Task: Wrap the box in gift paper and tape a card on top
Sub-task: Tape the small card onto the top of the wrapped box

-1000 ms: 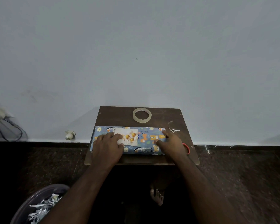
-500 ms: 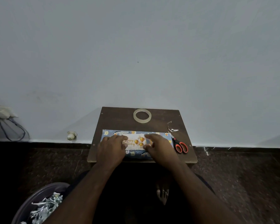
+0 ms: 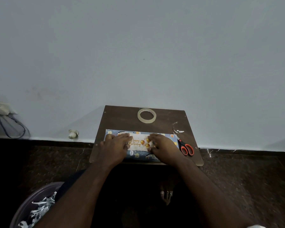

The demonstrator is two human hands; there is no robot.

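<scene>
Nearest, a round purple bin [image 3: 25,209] of shredded white paper strips sat at lower left on the dark speckled floor, well apart from the work. Both forearms reached forward to a small dark brown wooden board table [image 3: 163,120].

On it lay the long flat box wrapped in blue animal-print gift paper [image 3: 139,156], lengthwise across the near half. On top of the box lay the white rectangular card with gold balloons [image 3: 139,143]. Left hand [image 3: 113,148] lay flat with straight fingers pressing the card's left end; right hand [image 3: 163,145] lay flat the same way on its right end. Neither hand held anything.

Readable writing: gold script "Happy Birthday" on the card. No brand legible on tape or scissors.

Orange-handled black-trimmed scissors [image 3: 185,148] lay just beside the box's right end. Small white paper scraps [image 3: 178,130] sat beyond them. Clear adhesive tape roll [image 3: 146,115] lay flat at the far edge, apart from the box.

Risks, judged: whether tape already fixed the card could not be told. If not, lifting one hand to reach the far roll might let the card slide or skew. Uneven pressing could crease it. Reaching rightward might knock the scissors off the edge.

Behind stood a plain grey wall [image 3: 143,46]; left of it, a white socket with dark cables [image 3: 5,116].
</scene>
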